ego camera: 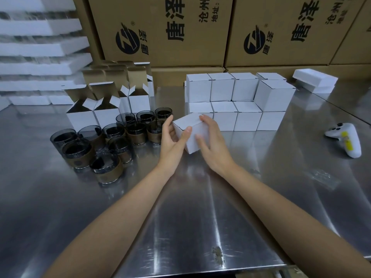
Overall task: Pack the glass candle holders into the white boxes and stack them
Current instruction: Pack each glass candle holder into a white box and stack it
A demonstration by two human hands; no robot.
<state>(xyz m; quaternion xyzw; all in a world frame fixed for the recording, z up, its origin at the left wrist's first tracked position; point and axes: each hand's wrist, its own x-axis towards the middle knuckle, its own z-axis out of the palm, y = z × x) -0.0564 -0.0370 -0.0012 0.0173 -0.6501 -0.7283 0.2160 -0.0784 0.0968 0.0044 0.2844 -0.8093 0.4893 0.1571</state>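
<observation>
1. My left hand [172, 138] grips the closed white box [187, 121] from its left side: the thumb lies against the near corner edge and the fingers curl round behind the far side.
2. My right hand [211, 142] holds the same box from the right, with its fingers spread over the top and right face and its thumb on the front face.
3. The box sits between my two hands, turned with one corner toward me and slightly tilted. I cannot tell whether its bottom corner touches the counter [200, 217].
4. Just behind the box stands the stack of white boxes [236, 101], all closed, two layers high and several across.
5. To the left of my hands, the glass candle holders [112, 137] stand upright in a loose cluster on the counter. They are smoky dark glass with brown bands round their lower halves.
6. Behind the holders stand the open white boxes [94, 115] with their flaps up.
7. Far to the right, well apart from the boxes, a white controller [345, 139] with a yellow strip lies on the counter.
8. Brown printed cartons [166, 31] form a wall at the back, and white foam trays [40, 47] are piled at the far left.
</observation>
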